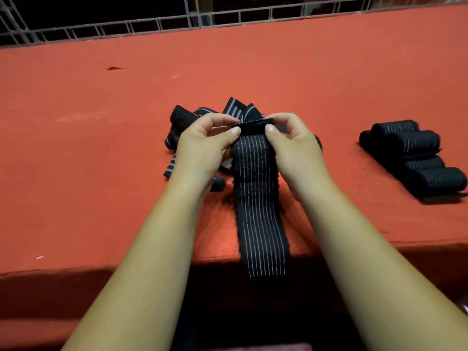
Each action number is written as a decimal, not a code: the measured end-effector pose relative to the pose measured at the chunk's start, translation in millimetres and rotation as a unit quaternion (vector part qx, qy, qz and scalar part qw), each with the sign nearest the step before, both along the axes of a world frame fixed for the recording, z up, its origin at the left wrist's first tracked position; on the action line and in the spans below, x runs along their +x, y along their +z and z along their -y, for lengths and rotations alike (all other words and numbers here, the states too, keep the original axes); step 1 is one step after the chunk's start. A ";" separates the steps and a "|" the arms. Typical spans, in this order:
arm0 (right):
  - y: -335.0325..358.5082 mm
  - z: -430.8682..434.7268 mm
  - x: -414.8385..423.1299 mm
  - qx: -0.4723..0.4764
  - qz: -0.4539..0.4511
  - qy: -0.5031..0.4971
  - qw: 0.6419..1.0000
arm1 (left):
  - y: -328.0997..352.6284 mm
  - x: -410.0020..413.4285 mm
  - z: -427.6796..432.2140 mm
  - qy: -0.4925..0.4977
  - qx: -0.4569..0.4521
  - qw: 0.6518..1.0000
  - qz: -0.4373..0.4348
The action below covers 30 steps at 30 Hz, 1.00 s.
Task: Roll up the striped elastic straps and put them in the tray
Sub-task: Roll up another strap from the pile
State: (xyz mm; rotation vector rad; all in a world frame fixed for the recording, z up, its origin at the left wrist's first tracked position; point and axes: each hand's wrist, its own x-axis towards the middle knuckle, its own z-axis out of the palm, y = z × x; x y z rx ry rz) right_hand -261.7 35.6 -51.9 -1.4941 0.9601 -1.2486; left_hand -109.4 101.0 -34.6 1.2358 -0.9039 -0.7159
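Note:
A black elastic strap with thin white stripes (258, 198) hangs from both hands down over the table's front edge. My left hand (202, 148) and my right hand (296, 145) pinch its folded top end between thumb and fingers, one at each corner. Behind the hands lies a loose pile of unrolled striped straps (187, 122). At the right, several rolled straps (412, 158) lie side by side on a dark flat tray (440, 198) whose edge barely shows.
The table is covered in red-orange cloth (101, 160), and its front edge runs just below the hands. A white metal grille (152, 24) stands along the far side with darkness behind it.

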 end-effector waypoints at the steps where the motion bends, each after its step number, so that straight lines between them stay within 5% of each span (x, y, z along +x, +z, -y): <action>1: -5.3 4.9 1.5 0.008 0.010 0.001 1.000 | -5.1 0.8 5.0 -0.002 0.001 1.000 0.001; 11: -24.5 39.9 17.8 0.071 0.063 0.018 0.995 | -29.8 16.0 42.2 -0.003 0.010 0.999 0.050; 22: -30.4 40.3 16.1 0.048 0.047 0.026 0.997 | -27.6 19.7 38.7 -0.074 0.052 0.994 -0.059; 30: -27.3 35.0 13.4 0.047 0.008 0.018 0.999 | -35.3 21.8 42.1 0.005 0.035 0.999 0.032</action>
